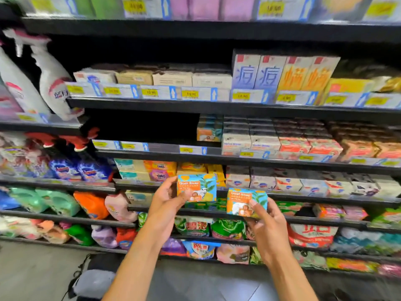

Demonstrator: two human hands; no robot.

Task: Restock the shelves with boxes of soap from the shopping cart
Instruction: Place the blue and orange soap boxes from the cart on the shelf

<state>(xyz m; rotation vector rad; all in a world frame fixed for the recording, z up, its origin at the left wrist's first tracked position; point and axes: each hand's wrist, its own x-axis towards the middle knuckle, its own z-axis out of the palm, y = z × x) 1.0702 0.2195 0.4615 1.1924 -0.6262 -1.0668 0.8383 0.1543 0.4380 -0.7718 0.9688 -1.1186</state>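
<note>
Soap box (196,187) gripped in left hand (163,202), second box (246,202) in right hand (270,229), fingers (171,182) seemingly curled behind.

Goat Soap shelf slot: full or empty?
Mostly empty: a few Goat Soap boxes stacked at its right end; shelf left of them bare.

left grip (165,202) and right grip (270,232) are bare, forearms (134,268) too.

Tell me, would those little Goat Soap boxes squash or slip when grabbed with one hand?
Probably stiff enough: the left box keeps square edges in the grip of the left hand. Likely light: the right hand holds the right box with just thumb and fingers. Flat faces suggest it would slide rather than roll.
</note>
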